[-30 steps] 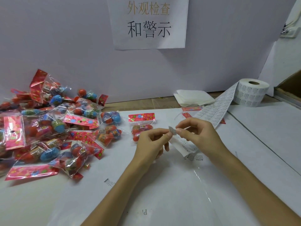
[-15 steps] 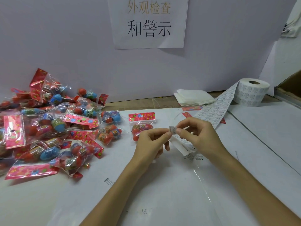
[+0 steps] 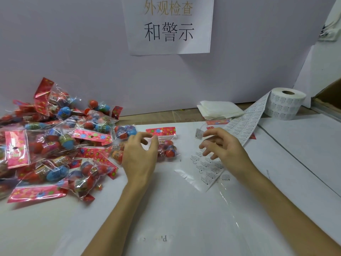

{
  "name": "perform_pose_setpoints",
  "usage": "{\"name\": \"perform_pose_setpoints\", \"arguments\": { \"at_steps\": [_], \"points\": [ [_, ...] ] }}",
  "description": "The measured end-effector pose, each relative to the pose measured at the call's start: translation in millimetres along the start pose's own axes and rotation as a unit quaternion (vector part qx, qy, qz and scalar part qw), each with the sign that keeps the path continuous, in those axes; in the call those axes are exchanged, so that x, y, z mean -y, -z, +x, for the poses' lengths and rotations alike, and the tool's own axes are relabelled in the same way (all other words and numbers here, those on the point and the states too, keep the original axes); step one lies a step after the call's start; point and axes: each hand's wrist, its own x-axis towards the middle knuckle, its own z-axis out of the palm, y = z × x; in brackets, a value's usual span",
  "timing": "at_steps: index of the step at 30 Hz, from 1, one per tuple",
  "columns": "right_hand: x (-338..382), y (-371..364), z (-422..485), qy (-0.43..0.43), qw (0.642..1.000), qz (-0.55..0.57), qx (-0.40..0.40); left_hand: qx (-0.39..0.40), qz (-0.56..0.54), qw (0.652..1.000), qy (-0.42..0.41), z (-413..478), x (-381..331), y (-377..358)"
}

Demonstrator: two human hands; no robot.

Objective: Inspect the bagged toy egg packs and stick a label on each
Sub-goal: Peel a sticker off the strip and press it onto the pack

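Note:
A single bagged egg pack (image 3: 168,147) with a red flowered header lies flat on the white table, right of the big pile of egg packs (image 3: 55,145). My left hand (image 3: 140,156) is over this pack's left side, its fingers loosely curled in a C with nothing between them; whether they touch the bag is unclear. My right hand (image 3: 224,147) hovers to the right above the label strip (image 3: 239,130). One small peeled label (image 3: 199,134) clings to the tip of its farthest finger, and its other fingers are spread.
The label roll (image 3: 285,103) stands at the back right, its strip running toward me. A folded white cloth (image 3: 219,109) lies by the wall. Clear film (image 3: 227,200) lies on the table near my right forearm. A cardboard box edge (image 3: 330,95) is at the far right.
My hands, which pinched the label together, have parted. The left hand moved left and forward over the single pack. The right hand kept the label and shifted right.

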Motion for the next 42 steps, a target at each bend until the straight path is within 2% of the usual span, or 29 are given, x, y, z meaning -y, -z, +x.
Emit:
{"name": "perform_pose_setpoints", "arguments": {
  "at_steps": [3,5,10,13,17,20,23,26,28,30,35,38,42],
  "points": [
    [-8.3,-3.9,0.5,-0.054,0.998,-0.034,0.023,0.076,0.18,0.981,-0.004,1.4,7.3,-1.5],
    [-11.1,-5.8,-0.3,-0.065,0.996,-0.051,0.031,0.105,0.255,0.961,-0.012,-1.5,7.4,-5.7],
    [-11.8,-7.9,-2.0,-0.057,0.994,-0.09,0.024,0.133,0.267,0.954,-0.005,-0.6,4.1,-8.3],
    [-11.8,-8.5,-2.1,-0.062,0.993,-0.095,0.021,0.155,0.197,0.968,-0.012,-3.7,-2.5,-7.9],
    [-12.2,-10.3,-2.8,-0.089,0.993,-0.067,0.036,0.182,-0.007,0.983,0.02,-9.4,-10.9,-8.1],
    [-13.6,-13.4,-3.3,-0.091,0.994,-0.045,0.03,0.156,-0.097,0.982,0.037,-10.6,-15.7,-7.1],
    [-12.3,-13.2,-2.5,-0.057,0.997,-0.042,-0.021,0.124,-0.176,0.972,0.092,-8.5,-20.2,-4.8],
    [-9.6,-9.0,-2.1,-0.025,0.998,-0.025,-0.049,0.128,-0.292,0.929,0.187,-3.0,-20.2,0.5],
    [-6.8,-5.8,-1.7,-0.028,0.998,0.017,-0.053,0.148,-0.392,0.875,0.244,1.5,-20.2,4.0],
    [-1.9,-3.0,-1.3,-0.063,0.992,0.106,-0.029,0.177,-0.457,0.828,0.274,2.5,-21.0,4.9],
    [5.8,-2.4,-2.8,-0.173,0.919,0.345,0.085,0.218,-0.551,0.75,0.295,-4.9,-29.5,3.3],
    [4.9,-7.3,-5.1,-0.196,0.888,0.4,0.114,0.245,-0.555,0.744,0.281,-10.1,-35.5,2.6],
    [3.3,-11.5,-7.0,-0.206,0.879,0.405,0.145,0.268,-0.534,0.764,0.244,-14.4,-39.2,2.6]
  ]
}}
